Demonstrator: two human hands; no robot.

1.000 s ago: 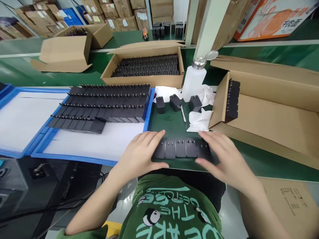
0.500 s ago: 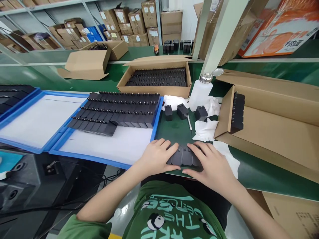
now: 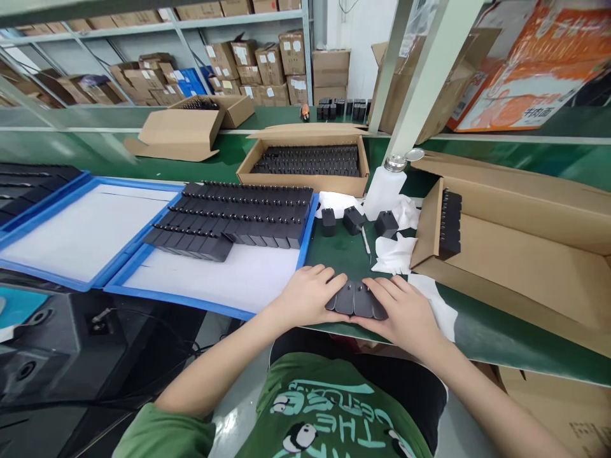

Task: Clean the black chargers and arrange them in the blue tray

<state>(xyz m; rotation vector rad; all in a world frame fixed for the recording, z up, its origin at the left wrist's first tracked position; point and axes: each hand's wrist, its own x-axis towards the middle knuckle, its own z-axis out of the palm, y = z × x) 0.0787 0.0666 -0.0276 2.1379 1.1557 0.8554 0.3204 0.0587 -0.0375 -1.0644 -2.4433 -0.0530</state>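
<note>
At the table's front edge, a short row of black plug-in power adapters (image 3: 354, 299) stands side by side, small metal pins on top. My left hand (image 3: 310, 294) is closed round the row's left end, with its thumb along the near side. The right end is gripped by my right hand (image 3: 405, 308), fingers over the far side and thumb along the near face. Both thumbs nearly meet in front, and my fingers hide the outer adapters. Just beyond are three loose adapters (image 3: 354, 220) and a thin white-handled tool (image 3: 365, 240).
Left of my hands, a blue-rimmed tray (image 3: 248, 273) bears rows of adapters. An open carton (image 3: 510, 254) at the right holds one row against its left wall. Behind stand a filled carton (image 3: 305, 184) and a white pump bottle (image 3: 383, 191). Crumpled white wipes (image 3: 394, 254) lie nearby.
My thumbs have drawn together along the near side of the row, and both hands sit tighter round its ends. The camera view has tilted up slightly.
</note>
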